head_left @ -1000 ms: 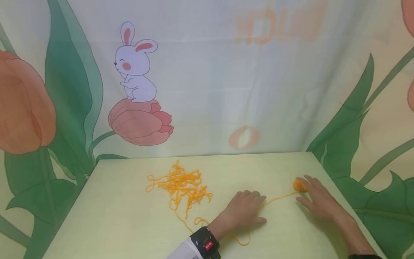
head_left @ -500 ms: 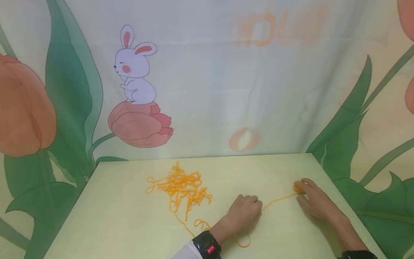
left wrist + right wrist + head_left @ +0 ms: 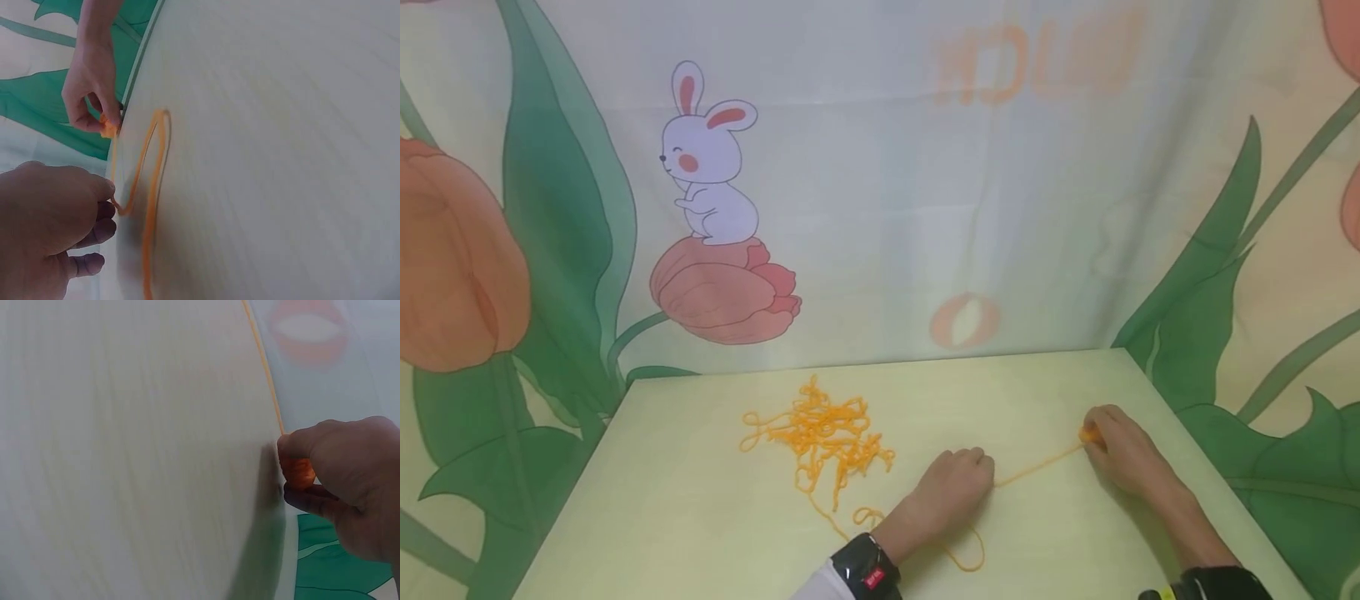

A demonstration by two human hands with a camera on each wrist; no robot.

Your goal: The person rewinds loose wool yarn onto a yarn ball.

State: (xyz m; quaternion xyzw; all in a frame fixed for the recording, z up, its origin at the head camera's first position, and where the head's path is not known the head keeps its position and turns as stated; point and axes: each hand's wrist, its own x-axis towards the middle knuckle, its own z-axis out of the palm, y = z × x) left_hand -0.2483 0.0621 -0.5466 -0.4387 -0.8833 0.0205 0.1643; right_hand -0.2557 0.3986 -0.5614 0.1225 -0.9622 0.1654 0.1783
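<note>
My right hand [image 3: 1126, 446] grips a small ball of orange yarn [image 3: 297, 472] near the table's right side, thumb and fingers curled round it. From that ball a strand [image 3: 1037, 469] runs fairly straight to my left hand [image 3: 953, 492], which pinches it between thumb and fingertips, as the left wrist view shows. Past the left hand the yarn drops into a loose loop [image 3: 153, 181] on the tabletop. Farther left lies a loose, tangled heap of orange yarn [image 3: 823, 429], joined to a trailing strand that passes behind my left wrist.
A pale table [image 3: 685, 483] fills the lower part of the head view. Behind it hangs a cloth backdrop [image 3: 865, 208] printed with a rabbit, tulips and green leaves. Dark bands [image 3: 867, 568] sit on both wrists.
My right fingers have closed round the yarn ball. My left hand has gone from loosely spread to pinching the strand and has shifted slightly left; the strand is straighter.
</note>
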